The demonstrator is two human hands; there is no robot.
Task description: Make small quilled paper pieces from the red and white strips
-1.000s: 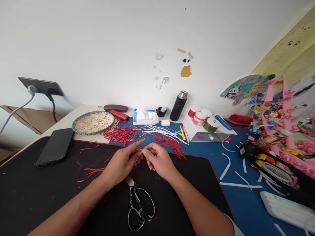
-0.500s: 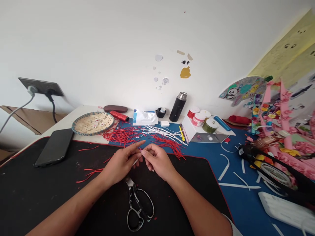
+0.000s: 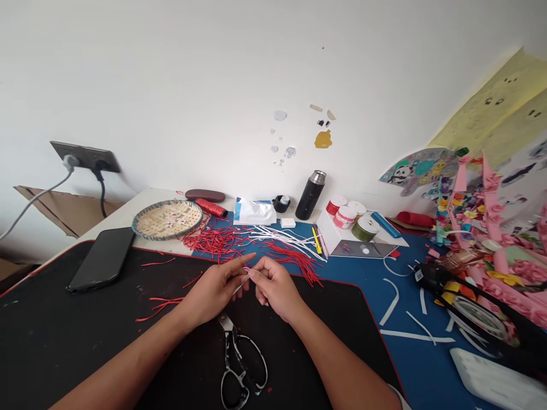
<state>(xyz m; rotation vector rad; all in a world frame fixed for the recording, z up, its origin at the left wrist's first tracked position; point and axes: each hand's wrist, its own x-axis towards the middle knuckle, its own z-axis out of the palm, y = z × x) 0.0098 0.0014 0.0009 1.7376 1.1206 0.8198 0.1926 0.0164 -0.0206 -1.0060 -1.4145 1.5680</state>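
My left hand point(image 3: 216, 290) is closed, with thumb and fingers pinching a thin white cord point(image 3: 238, 288); its index finger stretches forward. Fingertip to fingertip with it, my right hand point(image 3: 273, 287) pinches at the same small spot, where a bit of pinkish white shows. The fingers hide most of what lies between them. Just below my hands, black-handled scissors point(image 3: 240, 364) rest on the black mat point(image 3: 299, 353), blades partly under my left hand. Beyond my fingers lie a heap of red cords point(image 3: 217, 242), white cords point(image 3: 286, 236) and a second red bundle point(image 3: 294, 263).
A woven basket point(image 3: 166, 221) and a phone point(image 3: 102, 259) lie at left. Behind stand a red thread spool point(image 3: 211, 208), tissues point(image 3: 255, 212), a black flask point(image 3: 311, 195) and ribbon rolls point(image 3: 345, 216). At right are white strips point(image 3: 416, 336), a black-framed object point(image 3: 478, 307) and paper flowers point(image 3: 530, 270).
The view has tilted slightly, so the background sits lower in the picture. My hands stay together in nearly the same pinch, with only small finger shifts.
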